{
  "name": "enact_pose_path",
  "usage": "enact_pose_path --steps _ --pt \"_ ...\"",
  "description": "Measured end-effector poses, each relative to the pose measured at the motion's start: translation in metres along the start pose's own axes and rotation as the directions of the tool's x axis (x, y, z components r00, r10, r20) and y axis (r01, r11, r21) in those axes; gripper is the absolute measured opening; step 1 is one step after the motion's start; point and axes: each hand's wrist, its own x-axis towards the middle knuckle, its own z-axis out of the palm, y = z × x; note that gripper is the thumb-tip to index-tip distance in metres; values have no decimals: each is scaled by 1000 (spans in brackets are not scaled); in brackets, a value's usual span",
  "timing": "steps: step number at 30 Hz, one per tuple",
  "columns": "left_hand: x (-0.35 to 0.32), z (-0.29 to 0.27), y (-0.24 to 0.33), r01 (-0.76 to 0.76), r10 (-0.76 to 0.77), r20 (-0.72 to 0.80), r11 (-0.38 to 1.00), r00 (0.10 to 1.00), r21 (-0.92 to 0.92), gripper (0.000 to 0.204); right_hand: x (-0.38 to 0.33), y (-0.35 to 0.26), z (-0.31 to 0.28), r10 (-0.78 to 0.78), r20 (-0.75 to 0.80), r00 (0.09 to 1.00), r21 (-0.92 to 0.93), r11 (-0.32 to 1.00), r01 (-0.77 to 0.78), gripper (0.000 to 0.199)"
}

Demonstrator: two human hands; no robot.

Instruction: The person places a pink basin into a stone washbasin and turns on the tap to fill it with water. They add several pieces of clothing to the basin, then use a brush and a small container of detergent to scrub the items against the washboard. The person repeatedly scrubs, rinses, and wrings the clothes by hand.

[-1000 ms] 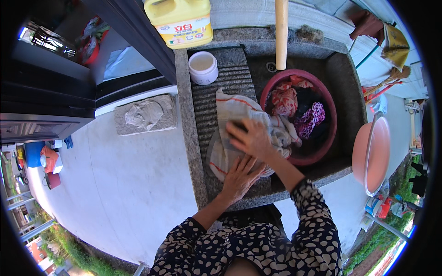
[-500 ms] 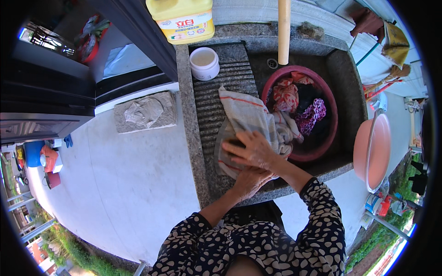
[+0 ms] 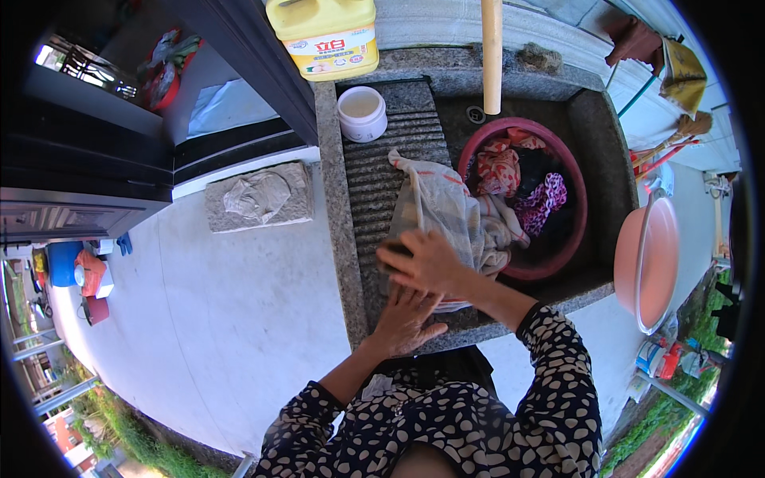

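Pale cloth (red-striped), partly under right hand, dark block gripped

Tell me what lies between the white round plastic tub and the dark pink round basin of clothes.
In the head view: the ridged grey stone slab under the tub, then a narrow strip of dark sink floor beside the basin.

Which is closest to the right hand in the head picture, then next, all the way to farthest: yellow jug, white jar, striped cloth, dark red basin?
From the right hand:
1. Striped cloth: just beneath it.
2. Dark red basin: to its right.
3. White jar: ahead, to its left.
4. Yellow jug: past the jar.
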Motion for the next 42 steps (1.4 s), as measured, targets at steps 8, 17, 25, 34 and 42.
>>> enact_pose_path --steps 8,17,25,34,42 --pt "-1 -3 13 -49 51 -53 998 997 34 89 66 97 16 434 -318 843 11 891 -455 45" --pt "-5 -6 15 37 -38 15 996 999 83 93 5 7 16 116 -184 976 -60 990 -129 45" --pt "-4 -7 17 -53 58 -104 997 993 53 94 68 94 24 558 -250 791 122 829 -546 44" --pt "-22 -18 24 -5 12 -99 998 995 66 95 -14 8 8 28 -66 997 18 999 -27 49" --pt "-18 -21 11 16 -50 -133 969 990 -246 68 73 114 18 642 -271 717 312 763 -566 40"
